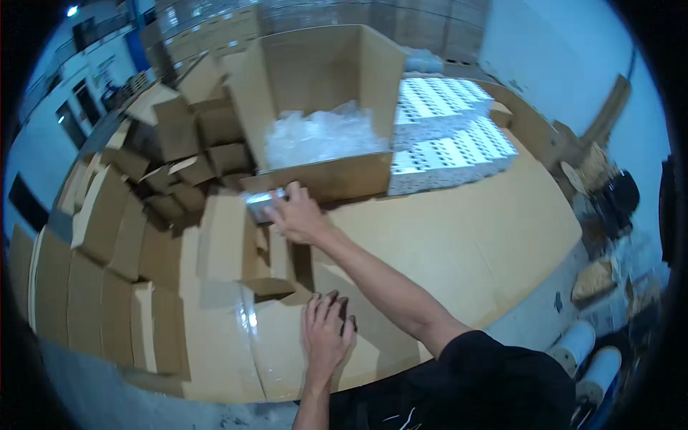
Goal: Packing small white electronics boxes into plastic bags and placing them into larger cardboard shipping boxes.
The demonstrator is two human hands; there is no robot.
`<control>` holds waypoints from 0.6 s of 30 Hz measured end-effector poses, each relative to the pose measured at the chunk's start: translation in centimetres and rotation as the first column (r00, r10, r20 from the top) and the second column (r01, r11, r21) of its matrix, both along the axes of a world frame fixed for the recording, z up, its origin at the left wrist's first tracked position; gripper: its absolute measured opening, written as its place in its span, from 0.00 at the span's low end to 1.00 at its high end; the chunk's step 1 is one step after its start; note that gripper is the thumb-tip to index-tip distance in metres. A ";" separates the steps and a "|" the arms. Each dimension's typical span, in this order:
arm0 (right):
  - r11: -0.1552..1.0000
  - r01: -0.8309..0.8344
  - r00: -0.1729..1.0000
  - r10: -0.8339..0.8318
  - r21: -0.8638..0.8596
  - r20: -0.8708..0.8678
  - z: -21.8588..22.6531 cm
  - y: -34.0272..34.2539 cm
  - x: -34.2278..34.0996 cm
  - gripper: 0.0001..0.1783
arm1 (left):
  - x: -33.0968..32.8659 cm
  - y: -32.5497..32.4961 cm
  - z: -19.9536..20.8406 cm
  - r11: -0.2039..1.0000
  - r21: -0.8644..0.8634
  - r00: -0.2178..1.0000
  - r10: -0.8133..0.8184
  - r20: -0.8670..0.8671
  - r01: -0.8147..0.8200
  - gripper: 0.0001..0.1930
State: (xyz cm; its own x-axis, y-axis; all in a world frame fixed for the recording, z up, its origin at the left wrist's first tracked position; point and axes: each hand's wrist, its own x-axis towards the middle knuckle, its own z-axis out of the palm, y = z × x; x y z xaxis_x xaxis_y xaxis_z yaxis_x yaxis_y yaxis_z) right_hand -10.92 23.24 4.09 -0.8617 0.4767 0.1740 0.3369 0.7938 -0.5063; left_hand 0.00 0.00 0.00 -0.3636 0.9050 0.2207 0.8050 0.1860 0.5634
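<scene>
Over the far end of a small open cardboard box (223, 236), my right hand (299, 215) has its fingers closed on a shiny silvery object (262, 204). That object looks short and smooth, and my fingers cover part of it; its exact kind I cannot make out. The small box stands upright with flaps spread outward, and its inside is mostly in shadow. My left hand (330, 331) rests near the box's close edge on the cardboard-covered table (459, 251), fingers stretched apart and holding nothing.
Behind my right hand stands a large open carton (337, 175) with clear plastic bags (326, 135) inside. Stacks of small white boxes (451, 154) stand to its right. Several open brown cartons (107, 222) crowd the left side. White rolls (573, 342) stand at the lower right.
</scene>
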 end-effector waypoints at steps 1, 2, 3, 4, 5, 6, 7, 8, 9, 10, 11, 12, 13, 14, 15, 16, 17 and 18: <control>0.999 0.033 0.997 -0.032 0.015 -0.064 -0.2 -0.3 0.5 0.34 | 0.0 0.2 0.2 1.000 0.015 1.000 0.014 -0.018 -0.014 0.25; 0.998 0.048 0.994 -0.053 -0.045 -0.101 -0.5 0.1 0.9 0.34 | 0.1 0.7 0.6 0.999 0.036 0.999 0.019 -0.040 -0.018 0.24; 0.997 0.062 0.976 -0.072 -0.055 -0.203 -0.9 1.2 0.6 0.33 | -1.6 1.7 0.3 0.996 0.054 0.995 -0.063 -0.073 0.067 0.24; 0.996 0.007 0.954 -0.032 -0.085 -0.297 -1.4 1.3 1.9 0.33 | -1.0 2.1 0.3 0.999 0.043 0.998 -0.022 -0.064 0.025 0.24; 0.993 -0.050 0.921 0.005 -0.105 -0.389 -1.8 1.7 3.4 0.32 | -0.3 2.7 0.5 0.999 0.033 0.998 0.017 -0.053 -0.015 0.25; 0.994 -0.042 0.923 -0.002 -0.105 -0.386 -1.6 2.0 5.0 0.32 | 0.4 3.2 0.7 0.998 0.047 0.997 0.042 -0.064 -0.039 0.22; 0.979 -0.104 0.898 0.015 -0.178 -0.440 -1.3 2.3 6.6 0.28 | 0.2 3.8 0.9 0.999 0.048 0.998 0.021 -0.067 -0.018 0.22; 0.955 -0.170 0.869 0.029 -0.243 -0.493 -0.9 2.9 8.3 0.25 | 0.0 4.5 1.0 0.999 0.040 0.997 0.030 -0.069 -0.027 0.22; 0.961 -0.142 0.871 0.008 -0.237 -0.492 -0.7 4.3 10.4 0.25 | -0.1 5.5 1.1 0.999 0.038 0.997 0.029 -0.068 -0.026 0.22; 0.974 -0.159 0.864 0.060 -0.159 -0.500 -0.6 5.7 12.2 0.20 | -0.5 6.5 0.8 0.999 0.053 0.998 0.016 -0.063 -0.013 0.21; 0.981 -0.177 0.858 0.114 -0.080 -0.501 -0.5 7.0 13.9 0.16 | -0.9 7.5 0.5 0.998 0.056 0.998 -0.004 -0.063 0.008 0.21; 0.988 -0.139 0.833 0.077 -0.073 -0.549 0.0 7.8 15.5 0.13 | -1.3 8.5 0.1 0.998 0.065 0.996 0.009 -0.091 -0.003 0.21; 0.990 -0.119 0.835 0.062 -0.069 -0.547 0.2 9.2 17.2 0.13 | -1.7 9.6 0.0 0.997 0.075 0.993 0.023 -0.119 -0.014 0.21; 0.998 -0.067 0.864 0.050 -0.016 -0.502 0.6 10.7 18.9 0.12 | -2.2 10.8 0.1 0.997 0.081 0.994 0.002 -0.111 0.007 0.20; 0.999 -0.022 0.889 0.037 0.038 -0.456 0.9 12.2 20.4 0.12 | -2.8 11.9 -0.2 0.996 0.084 0.994 -0.010 -0.110 0.019 0.20; 0.999 -0.015 0.889 0.032 0.042 -0.457 1.2 13.5 21.7 0.12 | -3.5 13.0 -0.6 0.993 0.113 0.995 -0.009 -0.100 0.020 0.19; 0.998 0.033 0.882 -0.005 0.052 -0.471 1.6 14.8 22.8 0.11 | -4.0 14.0 -0.9 0.990 0.141 0.996 -0.005 -0.090 0.018 0.18; 0.995 0.079 0.875 -0.042 0.057 -0.483 1.7 15.9 24.0 0.10 | -4.1 15.1 -0.8 0.989 0.149 0.999 0.005 -0.054 0.003 0.17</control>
